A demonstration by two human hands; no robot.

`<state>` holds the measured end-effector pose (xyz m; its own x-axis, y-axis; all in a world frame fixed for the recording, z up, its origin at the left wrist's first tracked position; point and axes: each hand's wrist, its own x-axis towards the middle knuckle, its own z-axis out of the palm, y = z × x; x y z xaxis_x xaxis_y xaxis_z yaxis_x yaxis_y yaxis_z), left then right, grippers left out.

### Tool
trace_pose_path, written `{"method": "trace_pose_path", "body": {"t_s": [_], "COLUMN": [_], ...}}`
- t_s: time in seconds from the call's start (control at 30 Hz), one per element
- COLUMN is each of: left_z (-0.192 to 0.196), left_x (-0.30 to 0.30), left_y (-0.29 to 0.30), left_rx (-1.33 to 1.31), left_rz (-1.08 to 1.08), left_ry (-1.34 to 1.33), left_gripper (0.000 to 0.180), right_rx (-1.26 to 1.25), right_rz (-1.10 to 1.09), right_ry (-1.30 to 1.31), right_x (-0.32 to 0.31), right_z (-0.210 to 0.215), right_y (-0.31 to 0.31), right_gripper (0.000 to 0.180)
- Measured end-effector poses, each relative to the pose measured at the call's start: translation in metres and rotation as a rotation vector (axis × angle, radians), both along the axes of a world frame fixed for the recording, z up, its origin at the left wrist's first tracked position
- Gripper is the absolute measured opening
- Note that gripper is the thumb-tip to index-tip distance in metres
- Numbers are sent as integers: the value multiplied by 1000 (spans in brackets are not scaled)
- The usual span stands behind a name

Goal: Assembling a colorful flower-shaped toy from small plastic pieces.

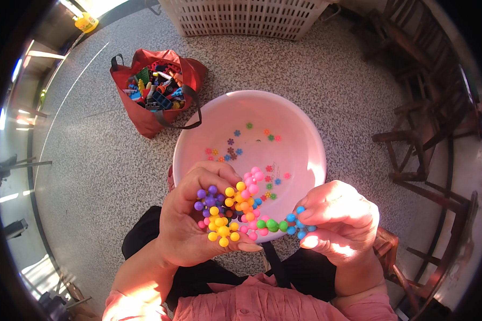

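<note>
My left hand (190, 214) is closed round a cluster of knobbed plastic connector pieces (225, 216) in yellow, purple, pink and orange. Between the thumb and fingers of my right hand (340, 222) is a blue connector piece (299, 220). A green piece (273, 225) lies between the blue one and the cluster and appears joined to both. Both hands are held over the near side of a pink basin (198, 128). Several small flower-shaped pieces (269, 177) in mixed colours lie scattered on the basin's bottom. Part of the cluster is hidden by my left fingers.
A red bag (144, 117) with dark handles, full of mixed building bricks (158, 88), stands on the speckled floor beyond the basin to the left. A pale slotted plastic crate (246, 18) is at the far edge. Brown wooden chairs (412, 123) line the right side.
</note>
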<state>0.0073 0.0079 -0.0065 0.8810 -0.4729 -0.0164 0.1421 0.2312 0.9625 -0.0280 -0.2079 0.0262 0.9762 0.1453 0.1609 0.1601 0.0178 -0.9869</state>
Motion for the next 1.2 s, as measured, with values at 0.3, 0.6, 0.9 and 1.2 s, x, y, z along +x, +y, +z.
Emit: {"method": "trace_pose_path", "body": {"t_s": [0.3, 0.6, 0.9, 1.2], "left_z": [-1, 1, 2, -1], "left_x": [1, 4, 2, 4], "left_y": [1, 1, 1, 2], "left_rx": [117, 139, 119, 112], "left_rz": [17, -40, -27, -69], "left_ry": [-191, -206, -120, -133], "left_gripper": [57, 49, 47, 48], "right_rx": [50, 88, 431, 314], "right_rz": [16, 156, 193, 101], "right_ry": [230, 246, 559, 594], "right_x": [0, -1, -5, -5], "right_z": [6, 0, 6, 7], "right_y": [0, -7, -4, -4], "right_gripper": [29, 25, 31, 31]}}
